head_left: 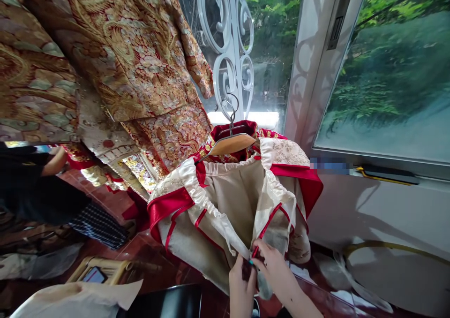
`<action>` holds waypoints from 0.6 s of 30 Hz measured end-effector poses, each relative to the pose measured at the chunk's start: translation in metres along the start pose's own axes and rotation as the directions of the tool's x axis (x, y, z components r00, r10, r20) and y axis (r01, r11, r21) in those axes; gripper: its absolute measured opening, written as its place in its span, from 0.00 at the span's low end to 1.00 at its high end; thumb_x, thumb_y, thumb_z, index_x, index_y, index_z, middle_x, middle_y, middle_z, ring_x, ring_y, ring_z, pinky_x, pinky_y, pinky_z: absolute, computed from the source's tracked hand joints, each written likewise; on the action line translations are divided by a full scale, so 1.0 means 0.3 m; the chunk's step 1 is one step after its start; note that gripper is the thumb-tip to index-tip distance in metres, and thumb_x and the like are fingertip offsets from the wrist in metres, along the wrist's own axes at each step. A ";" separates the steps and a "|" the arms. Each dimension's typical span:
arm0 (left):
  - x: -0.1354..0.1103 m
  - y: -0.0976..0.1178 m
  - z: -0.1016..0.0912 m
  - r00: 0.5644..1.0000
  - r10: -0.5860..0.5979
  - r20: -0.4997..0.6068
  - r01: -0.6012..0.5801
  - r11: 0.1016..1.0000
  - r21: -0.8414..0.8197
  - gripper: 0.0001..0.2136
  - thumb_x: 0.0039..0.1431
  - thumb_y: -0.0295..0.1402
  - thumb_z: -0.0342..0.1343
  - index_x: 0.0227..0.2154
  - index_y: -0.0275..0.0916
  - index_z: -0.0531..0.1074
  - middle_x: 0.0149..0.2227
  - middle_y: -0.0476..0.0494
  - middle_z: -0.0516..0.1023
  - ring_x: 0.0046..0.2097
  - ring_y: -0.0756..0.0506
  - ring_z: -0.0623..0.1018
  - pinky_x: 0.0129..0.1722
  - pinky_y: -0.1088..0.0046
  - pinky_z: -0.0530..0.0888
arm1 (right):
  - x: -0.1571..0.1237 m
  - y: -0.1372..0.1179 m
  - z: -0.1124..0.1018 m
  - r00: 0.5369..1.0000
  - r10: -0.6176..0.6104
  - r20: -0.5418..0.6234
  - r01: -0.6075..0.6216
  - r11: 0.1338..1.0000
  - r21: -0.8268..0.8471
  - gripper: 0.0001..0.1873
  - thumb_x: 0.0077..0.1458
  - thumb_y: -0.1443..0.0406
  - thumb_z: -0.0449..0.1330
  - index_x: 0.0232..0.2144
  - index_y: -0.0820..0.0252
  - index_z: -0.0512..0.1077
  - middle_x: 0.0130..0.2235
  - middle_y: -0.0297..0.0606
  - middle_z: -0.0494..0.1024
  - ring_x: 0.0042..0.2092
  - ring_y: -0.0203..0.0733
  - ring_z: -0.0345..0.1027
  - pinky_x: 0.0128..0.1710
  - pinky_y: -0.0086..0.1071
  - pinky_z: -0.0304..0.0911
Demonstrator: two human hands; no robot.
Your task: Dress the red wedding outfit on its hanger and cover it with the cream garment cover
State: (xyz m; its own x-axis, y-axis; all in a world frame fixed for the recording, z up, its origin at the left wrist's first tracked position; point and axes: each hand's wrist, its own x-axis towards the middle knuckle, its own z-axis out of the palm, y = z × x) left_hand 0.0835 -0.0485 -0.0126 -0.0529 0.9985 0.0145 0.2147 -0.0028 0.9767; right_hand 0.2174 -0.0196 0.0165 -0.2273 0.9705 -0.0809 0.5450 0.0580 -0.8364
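Observation:
A cream garment (228,182) with a gathered edge and red satin trim hangs in front of me on a wooden hanger (232,144). Two gathered strips of it run down and meet at my hands. My left hand (242,280) is closed, pinching the lower end of the left strip. Close against it, my right hand (274,264) has its fingers closed around the edge on the other side, by the red trim. Between my fingertips shows a tiny teal spot (251,262), too small to name. My fingers partly hide the fabric ends.
Gold-and-red brocade robes (140,50) hang at left, near a person in dark clothes (38,191). White scrolled ironwork (234,36) stands before the window. On the sill lies a black-and-yellow tool (388,174). A phone (94,275) rests on a bamboo stool (117,268), lower left.

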 end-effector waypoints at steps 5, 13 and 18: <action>-0.009 -0.011 -0.008 0.998 0.060 0.009 -0.061 0.988 0.145 0.10 0.59 0.36 0.53 0.35 0.36 0.75 0.27 0.45 0.76 0.28 0.46 0.73 0.31 0.74 0.71 | 0.006 -0.037 -0.035 0.999 0.023 0.041 -0.020 0.997 -0.071 0.09 0.57 0.73 0.51 0.37 0.56 0.68 0.37 0.38 0.79 0.38 0.44 0.75 0.39 0.32 0.62; -0.012 -0.024 0.007 0.997 0.055 0.045 -0.061 0.987 0.148 0.11 0.60 0.34 0.50 0.41 0.37 0.74 0.28 0.45 0.76 0.29 0.46 0.74 0.32 0.75 0.72 | -0.002 -0.135 -0.047 0.970 0.230 0.074 -0.178 0.888 -0.425 0.17 0.63 0.71 0.45 0.51 0.63 0.67 0.44 0.50 0.80 0.44 0.52 0.77 0.37 0.35 0.65; -0.011 -0.015 0.009 0.996 0.071 0.049 -0.078 0.983 0.167 0.11 0.59 0.33 0.51 0.40 0.37 0.74 0.29 0.45 0.78 0.29 0.46 0.75 0.34 0.73 0.74 | -0.008 -0.129 -0.054 0.961 0.258 0.097 -0.184 0.863 -0.470 0.19 0.63 0.70 0.44 0.53 0.65 0.66 0.40 0.51 0.81 0.43 0.54 0.77 0.37 0.38 0.64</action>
State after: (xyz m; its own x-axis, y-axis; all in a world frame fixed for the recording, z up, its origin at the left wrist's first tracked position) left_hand 0.0854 -0.0517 -0.0175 0.0099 0.9973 0.0732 0.3783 -0.0715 0.9229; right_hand 0.2101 -0.0205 0.0578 -0.1564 0.9251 -0.3461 0.8917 -0.0185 -0.4523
